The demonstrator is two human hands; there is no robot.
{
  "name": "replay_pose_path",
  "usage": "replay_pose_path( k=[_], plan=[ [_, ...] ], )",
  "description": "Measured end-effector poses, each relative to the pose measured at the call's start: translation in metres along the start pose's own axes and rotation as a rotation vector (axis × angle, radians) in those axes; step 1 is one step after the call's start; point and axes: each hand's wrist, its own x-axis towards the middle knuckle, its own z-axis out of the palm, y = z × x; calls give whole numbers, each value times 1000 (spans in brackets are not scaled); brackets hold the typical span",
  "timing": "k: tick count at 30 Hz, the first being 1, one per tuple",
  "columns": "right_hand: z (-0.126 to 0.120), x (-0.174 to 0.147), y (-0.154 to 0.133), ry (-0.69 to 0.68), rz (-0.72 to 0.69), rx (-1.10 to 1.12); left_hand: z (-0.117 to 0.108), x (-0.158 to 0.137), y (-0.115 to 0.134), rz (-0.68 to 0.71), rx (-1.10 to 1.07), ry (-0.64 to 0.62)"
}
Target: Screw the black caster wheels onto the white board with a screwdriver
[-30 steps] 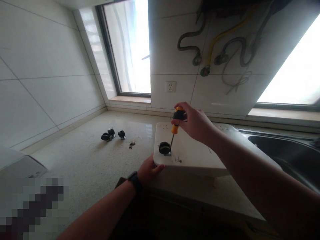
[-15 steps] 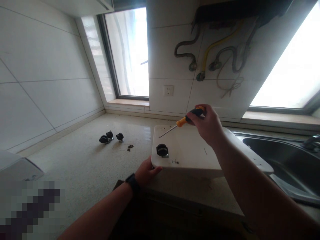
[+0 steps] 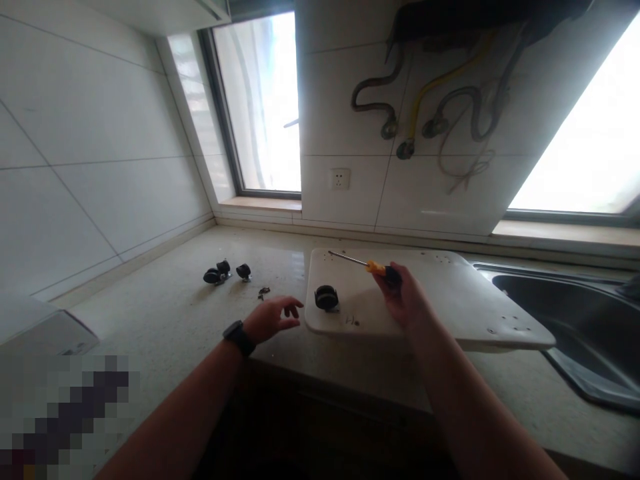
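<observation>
Holding metal-shafted screwdriver (image 3: 375, 268) — right hand (image 3: 400, 293), smooth panel (image 3: 450, 300), round caster (image 3: 326, 297)

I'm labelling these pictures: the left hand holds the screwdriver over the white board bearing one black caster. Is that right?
Not the left hand: the head view shows the right hand holding the screwdriver over the white board bearing one black caster.

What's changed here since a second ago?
Your left hand let go of the white rounded board, moving left. Your right hand, still gripping the yellow-and-black screwdriver, swung it away from the black caster on the board; its metal shaft now points left. That caster and the three loose black casters stayed put.
</observation>
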Motion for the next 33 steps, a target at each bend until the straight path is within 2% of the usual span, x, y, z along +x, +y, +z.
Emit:
replay_pose_path(
  k=[3,6,11,21,30,33],
  plan=[
    [1,-2,-1,24,17,43,-29,-3,-30,-93,149,133],
    [2,-6,-2,48,0,60,-49,-12,-64,-190,282,258],
    [4,-9,-1,67,-52,52,-55,-22,-100,-246,411,281],
    [4,-10,1,45,-72,10,-45,-20,-108,-200,535,271],
    [7,-14,-2,39,-65,-15,-45,-19,-115,-202,559,379],
    [7,-14,-2,39,-65,-18,-48,-20,-117,-197,557,377]
  ],
)
